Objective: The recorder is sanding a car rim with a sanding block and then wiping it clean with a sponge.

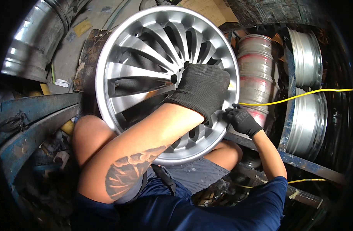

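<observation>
A large silver multi-spoke alloy wheel (103, 82) stands tilted between my bent knees, its spoked face toward me. My left hand (202, 88), in a black knit glove, reaches across the wheel near its hub. Its back faces up in a compact, curled shape, and whatever its fingers hold is hidden beneath. My right hand (242, 120), also in a black glove, closes on the wheel's outer lip at the lower right. A yellow hose (296, 98) comes in from the right and meets the wheel's edge just above my right fingers.
Stacked, red-marked wheel barrels (256, 65) stand close on the right. Beyond them, silver rims (308, 123) sit in a blue metal rack (291, 104). Blue metal beams (37, 111) curve along the left. A shiny metal cylinder (32, 38) fills the upper left, and cardboard (211, 11) lies behind the wheel.
</observation>
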### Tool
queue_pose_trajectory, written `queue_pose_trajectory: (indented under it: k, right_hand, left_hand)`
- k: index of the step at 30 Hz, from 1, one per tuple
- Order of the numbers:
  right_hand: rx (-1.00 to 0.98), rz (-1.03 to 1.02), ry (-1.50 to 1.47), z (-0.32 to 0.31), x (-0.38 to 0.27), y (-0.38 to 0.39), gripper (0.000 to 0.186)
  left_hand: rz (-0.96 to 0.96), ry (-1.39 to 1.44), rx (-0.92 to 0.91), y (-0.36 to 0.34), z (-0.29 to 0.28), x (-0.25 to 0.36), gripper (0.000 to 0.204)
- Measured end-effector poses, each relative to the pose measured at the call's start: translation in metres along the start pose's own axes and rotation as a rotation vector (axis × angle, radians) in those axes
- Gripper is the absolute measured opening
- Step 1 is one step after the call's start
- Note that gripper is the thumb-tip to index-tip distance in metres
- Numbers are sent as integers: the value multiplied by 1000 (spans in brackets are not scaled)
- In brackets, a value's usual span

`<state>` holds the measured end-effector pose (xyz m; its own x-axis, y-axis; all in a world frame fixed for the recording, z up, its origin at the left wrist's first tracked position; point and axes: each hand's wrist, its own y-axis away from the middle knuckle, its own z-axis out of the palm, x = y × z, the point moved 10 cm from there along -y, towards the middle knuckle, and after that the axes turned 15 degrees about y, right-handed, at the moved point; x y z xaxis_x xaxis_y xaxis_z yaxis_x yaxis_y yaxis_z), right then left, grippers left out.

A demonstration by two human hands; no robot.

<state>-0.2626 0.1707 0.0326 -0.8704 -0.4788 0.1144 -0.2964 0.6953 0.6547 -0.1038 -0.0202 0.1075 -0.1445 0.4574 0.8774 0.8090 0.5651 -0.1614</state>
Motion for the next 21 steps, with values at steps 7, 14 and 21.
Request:
queue_pose_trajectory:
  k: [7,14,21]
  right_hand:
    - [-4,115,-94,-1,40,-2,19]
    - [54,31,-87,1,3,8,20]
    - [60,-62,27,-13,-15,2,22]
  left_hand:
    - [-8,35,32,-3,-6,-1,19]
    - [-11,17,2,-4,-1,0,19]
    - [-49,-44,-106,0,12,-2,19]
